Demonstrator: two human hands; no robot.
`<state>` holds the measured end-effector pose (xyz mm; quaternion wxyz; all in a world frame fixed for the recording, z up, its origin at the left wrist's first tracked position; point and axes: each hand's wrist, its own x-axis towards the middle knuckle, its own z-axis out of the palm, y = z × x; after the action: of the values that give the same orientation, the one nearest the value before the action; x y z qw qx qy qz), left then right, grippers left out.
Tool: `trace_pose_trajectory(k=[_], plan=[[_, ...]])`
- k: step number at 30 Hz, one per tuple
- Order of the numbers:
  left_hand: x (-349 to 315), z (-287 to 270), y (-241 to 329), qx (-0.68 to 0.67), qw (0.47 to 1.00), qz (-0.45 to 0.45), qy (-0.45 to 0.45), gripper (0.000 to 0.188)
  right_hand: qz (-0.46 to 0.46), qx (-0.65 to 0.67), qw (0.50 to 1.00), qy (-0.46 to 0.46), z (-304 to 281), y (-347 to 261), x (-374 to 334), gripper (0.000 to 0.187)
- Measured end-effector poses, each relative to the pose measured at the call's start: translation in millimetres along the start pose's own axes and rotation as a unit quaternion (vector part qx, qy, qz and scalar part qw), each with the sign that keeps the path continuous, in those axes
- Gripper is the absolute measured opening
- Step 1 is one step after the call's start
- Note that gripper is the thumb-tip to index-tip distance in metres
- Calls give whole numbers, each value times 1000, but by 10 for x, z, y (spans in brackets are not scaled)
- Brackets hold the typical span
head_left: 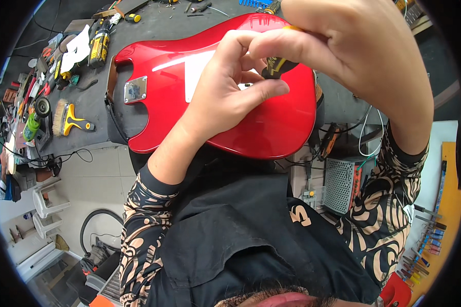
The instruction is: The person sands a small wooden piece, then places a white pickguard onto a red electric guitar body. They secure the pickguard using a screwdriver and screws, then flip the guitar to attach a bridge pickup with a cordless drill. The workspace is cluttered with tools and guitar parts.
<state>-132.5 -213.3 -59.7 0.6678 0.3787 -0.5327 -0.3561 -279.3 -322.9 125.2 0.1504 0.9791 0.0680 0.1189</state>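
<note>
A glossy red electric guitar body (271, 123) lies back side up on a dark workbench (87, 102), with a metal neck plate (135, 90) at its left and a white cover plate (194, 71) near the middle. My right hand (358, 56) grips a screwdriver with a black and yellow handle (277, 67), held upright over the guitar back. My left hand (230, 87) pinches its fingertips around the lower end of the screwdriver, just above the red surface. The screwdriver tip is hidden by my fingers.
On the workbench's left side lie a yellow-handled brush (71, 118), a green bottle (32, 127), a yellow and black power tool (98, 46) and several hand tools. White plastic stools (48, 204) stand on the floor at left. A grey perforated box (343, 184) sits right.
</note>
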Motion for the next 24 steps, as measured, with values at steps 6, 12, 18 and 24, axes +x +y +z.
trace_pose_trajectory(k=[6,12,18,24], plan=[[-73,-159,95,-36,998,-36,-26,54,-23,42,999,22,24,14,7,39],[-2,-6,-23,-14,1000,-7,6,48,1,25,1000,7,12,29,-3,39],[-24,-110,-42,-96,995,2,-25,51,-2,46,999,8,-14,10,-35,39],[-23,-44,23,16,1000,9,22,48,-17,32,999,31,138,49,59,40]])
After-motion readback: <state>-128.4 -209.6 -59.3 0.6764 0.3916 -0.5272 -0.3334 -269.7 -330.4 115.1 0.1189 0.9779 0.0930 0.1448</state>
